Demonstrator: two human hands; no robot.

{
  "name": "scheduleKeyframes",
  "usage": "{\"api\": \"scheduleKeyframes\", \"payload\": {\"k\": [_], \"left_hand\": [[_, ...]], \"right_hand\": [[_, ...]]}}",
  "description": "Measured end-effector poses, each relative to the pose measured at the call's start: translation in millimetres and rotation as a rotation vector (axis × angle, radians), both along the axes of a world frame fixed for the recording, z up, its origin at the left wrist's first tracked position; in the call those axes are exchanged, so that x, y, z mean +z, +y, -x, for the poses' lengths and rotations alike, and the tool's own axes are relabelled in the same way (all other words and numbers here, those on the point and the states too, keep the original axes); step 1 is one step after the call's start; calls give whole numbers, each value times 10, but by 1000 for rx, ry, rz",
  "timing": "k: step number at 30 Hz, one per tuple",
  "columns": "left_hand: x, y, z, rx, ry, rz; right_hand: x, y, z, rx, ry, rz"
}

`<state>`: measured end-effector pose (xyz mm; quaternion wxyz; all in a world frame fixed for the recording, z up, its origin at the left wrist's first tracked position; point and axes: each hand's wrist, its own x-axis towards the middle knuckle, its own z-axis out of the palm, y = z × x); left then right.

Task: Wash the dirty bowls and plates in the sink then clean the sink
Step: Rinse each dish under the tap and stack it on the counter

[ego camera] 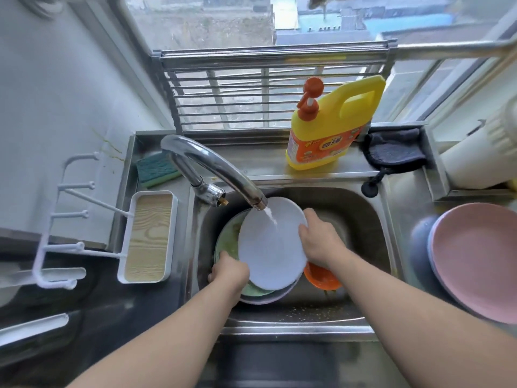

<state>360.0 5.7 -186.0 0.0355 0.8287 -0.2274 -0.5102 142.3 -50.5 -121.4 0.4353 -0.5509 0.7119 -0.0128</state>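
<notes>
A white plate (pixel 270 245) is held tilted over the steel sink (pixel 361 217), and water from the chrome tap (pixel 215 169) runs onto its upper face. My left hand (pixel 229 271) grips the plate's lower left rim. My right hand (pixel 319 239) holds its right rim, fingers curled over the edge. Under the white plate lie a green plate (pixel 228 239) and a grey plate (pixel 268 298). An orange bowl (pixel 321 278) sits in the basin to the right, partly hidden by my right wrist.
A pink plate (pixel 475 259) on a grey-blue one (pixel 419 247) rests on the right counter. A yellow detergent bottle (pixel 330 127), a dark cloth (pixel 394 149) and a green sponge (pixel 156 169) sit on the back ledge. A white-rimmed tray (pixel 148 236) stands left of the sink.
</notes>
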Motion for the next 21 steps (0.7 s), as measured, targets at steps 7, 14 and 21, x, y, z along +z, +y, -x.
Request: {"api": "scheduleKeyframes", "payload": {"k": [7, 14, 21], "left_hand": [[606, 13, 220, 453, 408, -25], [1372, -143, 63, 287, 525, 117], [1607, -307, -140, 179, 462, 347]], "right_hand": [[511, 355, 258, -366, -73, -149], [673, 901, 204, -736, -436, -349], [686, 890, -178, -886, -681, -164]]}}
